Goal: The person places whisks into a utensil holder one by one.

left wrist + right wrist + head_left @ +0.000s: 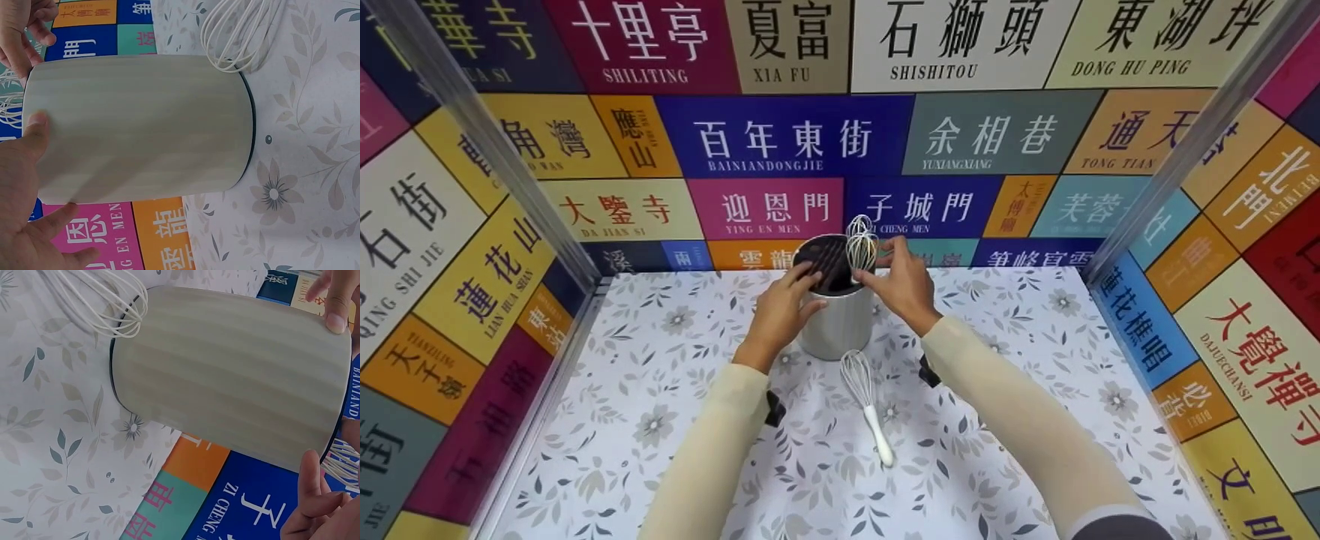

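Note:
A tall pale-grey utensil canister (838, 326) stands upright on the cloth near the back wall. My left hand (780, 307) grips its left side near the rim, with the thumb pressed on the front wall in the left wrist view. Inside the canister, dark slotted utensils (829, 259) show. A wire whisk (862, 240) stands head-up at its right rim. My right hand (904, 281) is at that rim, the thumb against the whisk's base; the handle is hidden in the canister. A second, white-handled whisk (870, 409) lies in front of the canister, its wires pointing towards it.
The table is covered with a white leaf-and-flower cloth (652, 427). Colourful panels with printed characters (784, 135) rise behind and at both sides. Clear corner posts (521, 142) stand at the back left and back right.

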A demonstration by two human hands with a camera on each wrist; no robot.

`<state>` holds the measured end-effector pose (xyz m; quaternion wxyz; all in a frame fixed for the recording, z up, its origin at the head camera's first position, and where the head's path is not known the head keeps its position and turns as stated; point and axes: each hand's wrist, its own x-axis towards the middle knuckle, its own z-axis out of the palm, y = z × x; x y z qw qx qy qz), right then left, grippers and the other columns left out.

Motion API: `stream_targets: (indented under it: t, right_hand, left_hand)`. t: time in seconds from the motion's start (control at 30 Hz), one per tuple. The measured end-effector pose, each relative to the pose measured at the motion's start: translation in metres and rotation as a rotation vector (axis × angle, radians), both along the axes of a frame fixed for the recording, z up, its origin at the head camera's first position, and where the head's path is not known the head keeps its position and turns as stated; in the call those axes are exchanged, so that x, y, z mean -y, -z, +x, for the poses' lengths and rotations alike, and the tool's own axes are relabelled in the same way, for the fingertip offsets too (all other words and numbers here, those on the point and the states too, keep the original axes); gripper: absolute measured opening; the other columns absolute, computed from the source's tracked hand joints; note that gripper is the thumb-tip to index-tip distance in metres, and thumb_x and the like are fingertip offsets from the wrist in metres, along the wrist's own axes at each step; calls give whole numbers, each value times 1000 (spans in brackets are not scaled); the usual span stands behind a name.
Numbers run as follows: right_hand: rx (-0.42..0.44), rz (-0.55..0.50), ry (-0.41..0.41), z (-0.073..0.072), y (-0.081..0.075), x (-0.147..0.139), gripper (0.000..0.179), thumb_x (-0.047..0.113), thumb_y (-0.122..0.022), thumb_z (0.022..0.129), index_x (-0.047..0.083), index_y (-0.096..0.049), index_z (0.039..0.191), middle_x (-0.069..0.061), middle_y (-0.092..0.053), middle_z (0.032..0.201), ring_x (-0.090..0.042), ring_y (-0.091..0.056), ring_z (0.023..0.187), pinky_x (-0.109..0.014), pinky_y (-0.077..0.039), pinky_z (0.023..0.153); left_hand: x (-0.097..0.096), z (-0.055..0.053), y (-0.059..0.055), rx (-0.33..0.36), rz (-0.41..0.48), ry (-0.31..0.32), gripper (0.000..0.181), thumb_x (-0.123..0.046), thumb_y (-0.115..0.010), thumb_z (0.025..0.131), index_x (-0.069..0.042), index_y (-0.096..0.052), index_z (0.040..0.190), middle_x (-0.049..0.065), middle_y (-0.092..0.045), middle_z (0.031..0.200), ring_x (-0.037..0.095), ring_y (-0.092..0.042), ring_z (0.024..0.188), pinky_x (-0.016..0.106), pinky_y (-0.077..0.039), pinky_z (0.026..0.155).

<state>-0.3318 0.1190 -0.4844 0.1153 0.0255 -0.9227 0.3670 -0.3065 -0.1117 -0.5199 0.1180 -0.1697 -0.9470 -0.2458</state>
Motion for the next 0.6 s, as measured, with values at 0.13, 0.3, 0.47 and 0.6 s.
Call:
stream_targets:
  t: [0.13, 0.3, 0.47, 0.6]
  right_hand:
    - [-1, -14, -26, 5, 1, -7, 63, 51, -84, 81, 18, -52, 124, -4, -74, 113, -28, -70, 97, -50, -56, 80]
    - [2, -10, -65, 14, 4, -15, 65, 63, -75, 84, 19, -52, 126, -2, -70, 110, -26, -68, 94, -47, -55, 79]
    - [-25, 21, -103, 25, 10, -22, 68, 67, -69, 87, 17, -52, 129, -3, -71, 105, -27, -69, 86, -46, -55, 73]
    - [-29, 45, -124, 32, 16, -24, 65, 64, -68, 89, 17, -50, 130, -3, -74, 100, -28, -70, 83, -47, -55, 71]
  left_hand:
    - [0, 0, 0, -11, -6, -1, 55, -40, -69, 97, -18, -59, 146, 5, -47, 158, 37, -58, 131, 59, -49, 104]
    - [-1, 0, 0, -2, 1, -3, 55, -40, -69, 96, -18, -59, 146, 5, -47, 159, 37, -58, 132, 59, -48, 106]
    - [0, 0, 0, -10, 14, 5, 55, -41, -69, 96, -17, -60, 145, 6, -47, 158, 38, -58, 131, 60, -48, 105]
    - [0, 0, 1, -12, 20, 6, 55, -41, -70, 96, -17, -60, 145, 6, -48, 158, 38, -58, 131, 59, -48, 105]
